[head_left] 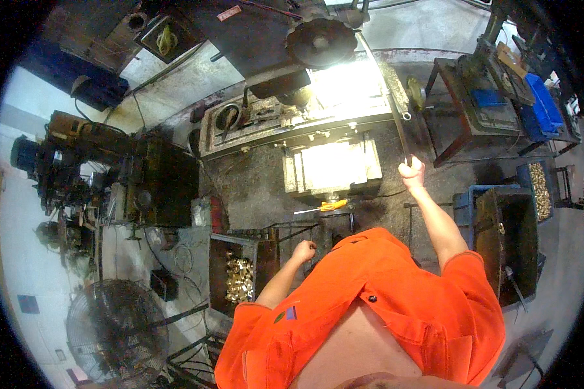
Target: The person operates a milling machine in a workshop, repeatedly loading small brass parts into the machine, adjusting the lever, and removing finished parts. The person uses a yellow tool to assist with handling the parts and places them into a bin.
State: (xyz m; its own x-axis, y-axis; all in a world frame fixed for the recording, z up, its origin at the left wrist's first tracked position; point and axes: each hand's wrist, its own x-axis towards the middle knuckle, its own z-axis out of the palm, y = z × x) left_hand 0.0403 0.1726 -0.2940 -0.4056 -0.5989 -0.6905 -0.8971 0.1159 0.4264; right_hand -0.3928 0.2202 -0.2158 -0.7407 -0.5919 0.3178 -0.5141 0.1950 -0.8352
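Observation:
My right hand (413,172) is wrapped round the lower end of a long metal lever (386,87), which runs up to the machine with the dark round wheel (321,43). My left hand (304,251) is low at centre left, its fingers curled; whatever may be in them is too small to make out. Between and beyond my hands stands a brightly lit metal block (334,165) at the front of the machine bed (266,137). A screwdriver with a yellow handle (333,206) lies at its near side.
Left of my left arm, a metal bin (219,279) holds brass-coloured parts (239,277). A large fan (118,330) stands at lower left. To the right are a deep dark bin (509,246), a crate of small parts (538,191) and a metal bench (457,107) with a blue tray (544,104).

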